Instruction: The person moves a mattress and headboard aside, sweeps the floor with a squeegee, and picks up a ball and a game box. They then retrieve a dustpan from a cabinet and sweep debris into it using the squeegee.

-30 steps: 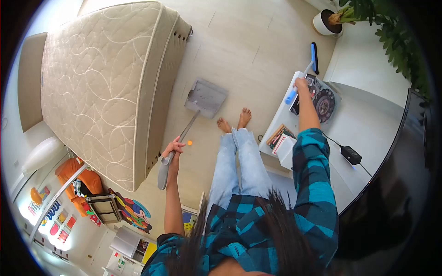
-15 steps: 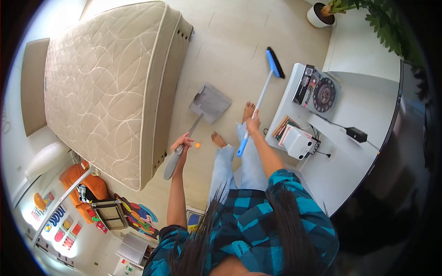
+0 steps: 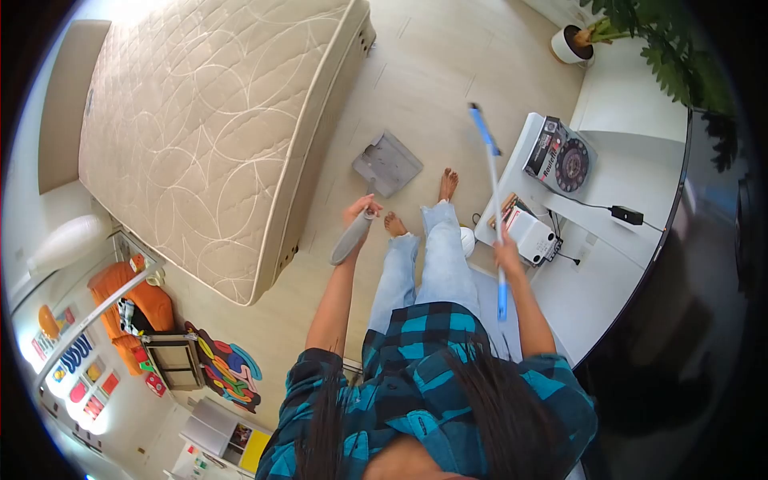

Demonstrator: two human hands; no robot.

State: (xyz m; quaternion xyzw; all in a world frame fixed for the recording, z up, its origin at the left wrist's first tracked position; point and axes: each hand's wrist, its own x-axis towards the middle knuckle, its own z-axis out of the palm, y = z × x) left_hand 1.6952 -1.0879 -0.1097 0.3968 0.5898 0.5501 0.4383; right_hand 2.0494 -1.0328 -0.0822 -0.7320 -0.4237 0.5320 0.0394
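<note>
My left hand (image 3: 362,210) is closed around the grey handle of a long-handled dustpan (image 3: 390,162). The pan lies over the floor between the bed and my feet, its handle angled up toward me. In my right hand (image 3: 506,254) is the pale shaft of a broom (image 3: 494,180), with a blue grip end below my fist. The blue broom head (image 3: 482,128) points away from me, beside the white shelf unit, and its bristles are mostly turned from view.
A bed with a bare beige mattress (image 3: 216,136) stands on the left. To the right, a white shelf unit (image 3: 632,188) carries a roulette box (image 3: 560,158), books and a white device (image 3: 531,238). A potted plant (image 3: 571,44) stands at the far right.
The broom has swung more upright and shifted right with my right hand. My left hand and the dustpan have moved right and up in view. A small orange spot near my left hand no longer shows.
</note>
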